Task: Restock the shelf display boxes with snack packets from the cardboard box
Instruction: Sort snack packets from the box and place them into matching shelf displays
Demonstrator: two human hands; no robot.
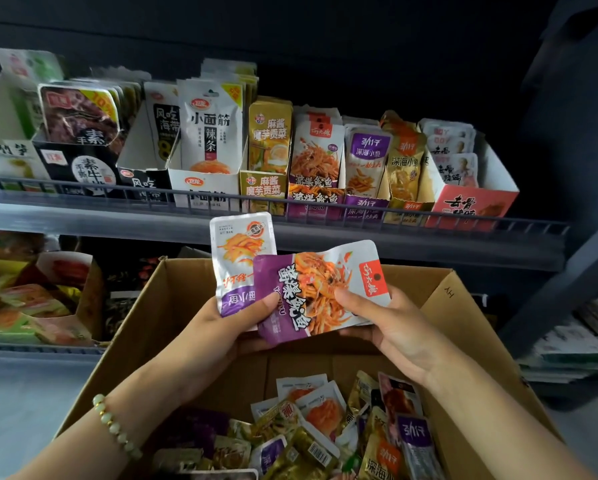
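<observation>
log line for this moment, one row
phase: packets held over box | left hand: holds white packet | right hand: holds purple packet | placed: not yet

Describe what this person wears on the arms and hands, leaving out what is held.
Both forearms are bare: no sleeves show. The left hand and right hand wear no gloves, and no rings show. On the left wrist sits a bracelet of pale green, rounded beads with small gold beads among them. The right wrist is bare.
</observation>
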